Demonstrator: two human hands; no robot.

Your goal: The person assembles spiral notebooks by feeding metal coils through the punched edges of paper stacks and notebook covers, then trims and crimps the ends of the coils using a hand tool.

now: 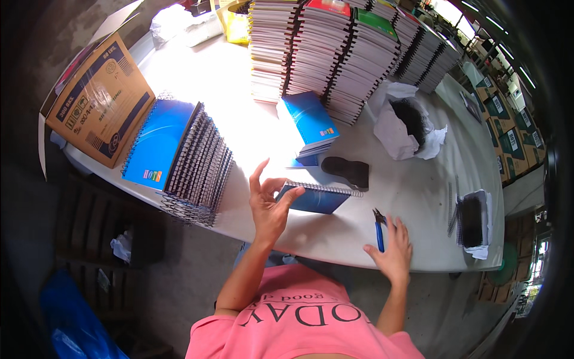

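My left hand (267,203) is raised with fingers spread, its fingertips touching the near-left corner of a blue spiral notebook (317,197) lying flat on the white table (335,239). My right hand (391,251) rests palm down at the table's near edge, fingers apart, beside blue-handled pliers (379,229) that lie just left of it. A black block-like tool (347,170) sits behind the notebook. A small pile of blue notebooks (311,125) stands further back.
A slanted row of bound blue notebooks (185,158) lies at the left, next to a cardboard box (98,99). Tall notebook stacks (347,54) line the back. White paper holding black coils (409,122) sits at the right, another bundle of coils (472,221) at the right edge.
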